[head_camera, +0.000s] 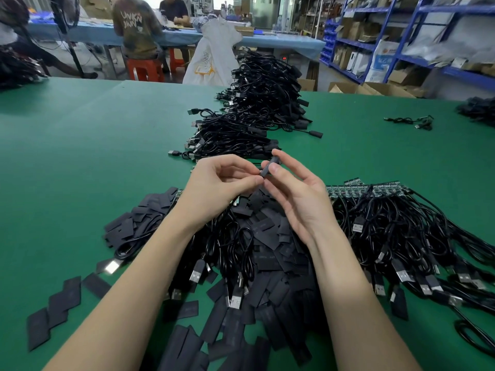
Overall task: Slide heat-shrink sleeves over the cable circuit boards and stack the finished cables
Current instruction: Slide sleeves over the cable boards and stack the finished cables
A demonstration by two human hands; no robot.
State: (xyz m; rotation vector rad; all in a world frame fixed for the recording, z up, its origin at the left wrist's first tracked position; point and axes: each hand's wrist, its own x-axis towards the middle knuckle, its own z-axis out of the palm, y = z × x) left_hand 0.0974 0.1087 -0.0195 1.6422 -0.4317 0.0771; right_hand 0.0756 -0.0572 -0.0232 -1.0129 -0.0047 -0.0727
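Both hands are raised over the green table (pixel 80 145). My right hand (pixel 297 199) pinches a black heat-shrink sleeve (pixel 267 168) between thumb and forefinger, tilted up to the right. My left hand (pixel 217 188) pinches its lower end, where a cable part meets it; the board itself is hidden. Under my hands lies a heap of flat black sleeves (pixel 267 253) mixed with cables. Unsleeved cables with green circuit boards (pixel 375 190) fan out on the right. Finished cables (pixel 235 137) are stacked just beyond my hands, with a taller stack (pixel 267 87) behind.
Loose sleeves (pixel 56 309) are scattered at the front left. A single cable (pixel 412 121) lies at the far right, near another dark bundle (pixel 479 108). A white bag (pixel 214 54) stands beyond the table. People sit at a blue bench; blue shelves (pixel 428 36) line the right.
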